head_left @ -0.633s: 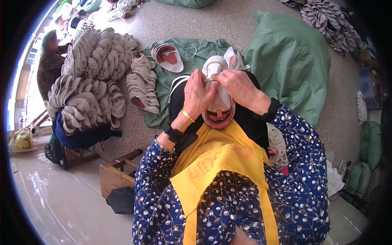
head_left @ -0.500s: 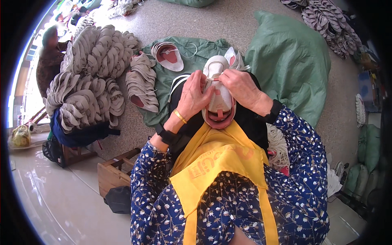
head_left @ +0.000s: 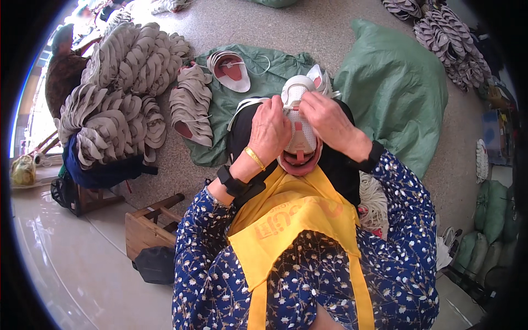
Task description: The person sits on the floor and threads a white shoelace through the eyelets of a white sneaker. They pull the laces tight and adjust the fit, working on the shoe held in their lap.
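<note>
Now the right hand (head_left: 329, 124) is pinching the pale shoe upper (head_left: 301, 132) at upper centre; the left hand (head_left: 269, 131) is curling against its left edge, grip hidden, can't tell. The dark-clad lap (head_left: 340, 171) is bearing it, likely for steadiness. Upper left of centre, stacked uppers (head_left: 190, 104) are resting by green sheeting (head_left: 221, 155), presumably for easy reach.

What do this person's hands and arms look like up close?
The left hand is gloveless, with a gold-coloured bracelet and a black strap behind it. The right hand, also gloveless, has another black strap. Both sleeves are dark blue, printed with small white flowers and tan stems.
</note>
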